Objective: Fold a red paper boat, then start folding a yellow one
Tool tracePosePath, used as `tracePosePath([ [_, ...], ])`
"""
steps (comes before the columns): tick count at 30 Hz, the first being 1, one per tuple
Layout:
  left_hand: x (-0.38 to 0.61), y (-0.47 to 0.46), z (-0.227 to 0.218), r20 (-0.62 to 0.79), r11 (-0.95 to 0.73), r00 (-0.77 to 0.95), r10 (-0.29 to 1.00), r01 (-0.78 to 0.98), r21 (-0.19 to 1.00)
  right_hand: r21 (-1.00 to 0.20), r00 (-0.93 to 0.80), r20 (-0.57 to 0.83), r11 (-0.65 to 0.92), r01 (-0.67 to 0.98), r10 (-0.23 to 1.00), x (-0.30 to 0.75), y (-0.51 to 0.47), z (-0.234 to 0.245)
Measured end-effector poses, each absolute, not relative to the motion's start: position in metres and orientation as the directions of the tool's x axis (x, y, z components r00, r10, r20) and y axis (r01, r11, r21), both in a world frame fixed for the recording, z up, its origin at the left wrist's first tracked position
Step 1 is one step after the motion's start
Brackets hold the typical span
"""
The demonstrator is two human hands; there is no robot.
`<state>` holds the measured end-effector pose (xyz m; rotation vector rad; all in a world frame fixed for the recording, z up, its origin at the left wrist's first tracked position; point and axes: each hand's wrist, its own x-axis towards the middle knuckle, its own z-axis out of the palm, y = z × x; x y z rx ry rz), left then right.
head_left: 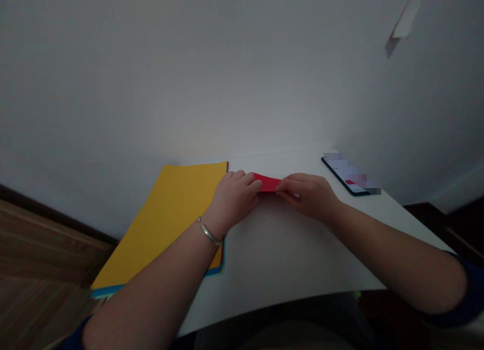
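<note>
Red paper strip (pixel 268 182) is at mid-table, can't tell if it's touching the top. Left hand (pixel 237 194) pinches one end, right hand (pixel 310 194) pinches the other, probably to keep it straight and lined up. The yellow-topped sheets (pixel 159 214) sit under the left forearm, phone (pixel 346 177) off right on the white table (pixel 280 259), likely so it's easy to glance at

Silver ball-tipped bangle (pixel 208 233); dark blue sleeves (pixel 473 292).
</note>
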<state>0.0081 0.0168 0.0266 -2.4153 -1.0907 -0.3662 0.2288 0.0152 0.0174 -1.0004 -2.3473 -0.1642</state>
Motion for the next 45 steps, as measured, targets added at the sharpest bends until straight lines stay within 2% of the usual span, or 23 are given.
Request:
tracePosePath([
  [4, 0.003, 0.018, 0.028, 0.387, -0.527, 0.598, 0.702, 0.801, -0.283, -0.169, -0.498, 0.573, 0.688, 0.706, 0.651, 0.233, 0.018, 0.018],
  [10, -0.006, 0.02, 0.028, 0.378, -0.458, 0.526, 0.762, 0.85, -0.26, -0.213, -0.411, 0.531, 0.587, 0.781, 0.741, 0.241, 0.023, 0.022],
  [15, -0.011, 0.021, 0.027, 0.352, -0.372, 0.431, 0.831, 0.901, -0.224, -0.276, -0.333, 0.566, 0.554, 0.786, 0.754, 0.246, 0.027, 0.023],
  [17, -0.01, 0.022, 0.026, 0.354, -0.339, 0.364, 0.861, 0.931, -0.135, -0.287, -0.342, 0.569, 0.57, 0.77, 0.748, 0.246, 0.029, 0.022],
  [20, -0.01, 0.022, 0.026, 0.342, -0.283, 0.231, 0.911, 0.953, 0.109, -0.262, -0.413, 0.562, 0.627, 0.733, 0.717, 0.245, 0.03, 0.02],
  [22, -0.012, 0.021, 0.027, 0.321, -0.224, 0.148, 0.935, 0.95, 0.217, -0.258, -0.443, 0.564, 0.658, 0.707, 0.697, 0.244, 0.029, 0.018],
  [26, -0.015, 0.024, 0.028, 0.295, -0.12, 0.067, 0.953, 0.979, 0.165, -0.287, -0.489, 0.566, 0.715, 0.637, 0.663, 0.241, 0.031, 0.015],
  [28, -0.016, 0.027, 0.025, 0.264, -0.118, 0.063, 0.963, 0.973, 0.197, -0.294, -0.519, 0.551, 0.734, 0.612, 0.653, 0.241, 0.033, 0.012],
  [29, -0.016, 0.029, 0.022, 0.238, -0.123, 0.062, 0.969, 0.961, 0.249, -0.292, -0.533, 0.544, 0.742, 0.604, 0.648, 0.241, 0.034, 0.011],
  [33, -0.017, 0.041, 0.004, 0.228, -0.152, 0.04, 0.973, 0.854, 0.498, -0.257, -0.593, 0.547, 0.793, 0.553, 0.591, 0.242, 0.04, 0.004],
  [36, -0.017, 0.047, -0.003, 0.277, -0.212, 0.006, 0.961, 0.658, 0.722, -0.238, -0.643, 0.524, 0.821, 0.519, 0.558, 0.244, 0.045, -0.002],
  [38, -0.015, 0.047, -0.001, 0.316, -0.24, -0.039, 0.948, 0.564, 0.79, -0.231, -0.669, 0.499, 0.828, 0.51, 0.551, 0.245, 0.048, -0.006],
  [40, -0.012, 0.044, 0.005, 0.36, -0.28, -0.042, 0.932, 0.55, 0.787, -0.212, -0.683, 0.486, 0.832, 0.513, 0.545, 0.246, 0.049, -0.008],
  [45, -0.008, 0.032, 0.017, 0.447, -0.345, 0.014, 0.895, 0.658, 0.67, -0.158, -0.64, 0.508, 0.793, 0.588, 0.576, 0.247, 0.043, -0.003],
])
